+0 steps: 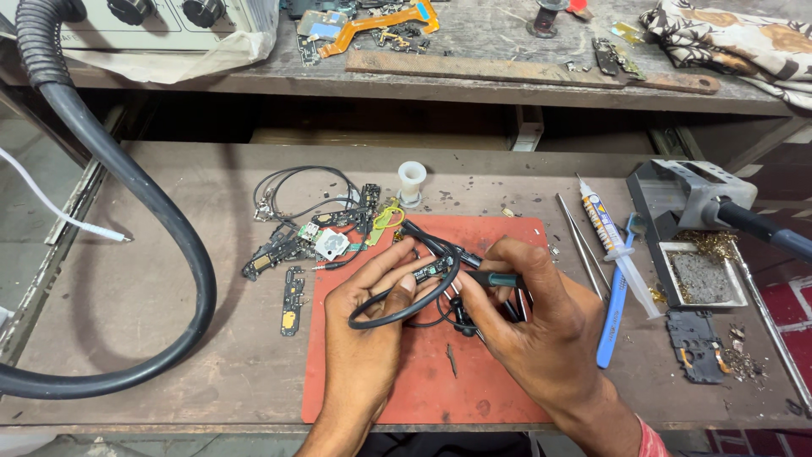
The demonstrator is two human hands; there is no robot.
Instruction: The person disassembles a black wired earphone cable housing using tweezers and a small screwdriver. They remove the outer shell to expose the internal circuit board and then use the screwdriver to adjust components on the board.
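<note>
Red rubber mat (491, 372) lies on the brown desk (152, 279), and both hands work above its upper half. The left hand (368, 326) is closed in a pinch, thumb and fingertips holding a small green circuit board (433, 270) with a loop of black cable (406, 309) curling under its fingers. The right hand (533, 317), touching the left at the fingertips, grips a thin dark-handled tool (495, 278) whose tip points at the board.

Just beyond the left hand's fingers sits a heap of small phone parts and boards (313, 241), with thin coiled wires (296, 190) and a white spool (412, 180) farther out. Well to the left of that hand a thick black hose (182, 254) curves over the desk.

To the right of the right hand lie metal tweezers (582, 245), a glue tube with a clear nozzle (616, 241) and a blue-handled brush (616, 313). Farther right stands a metal soldering stand (689, 199) with a tray (702, 279), and near it a dark phone frame (695, 343).

Above the hands, on the upper shelf (474, 85), rest an orange flex cable (376, 24) and a long flat file (524, 72).
</note>
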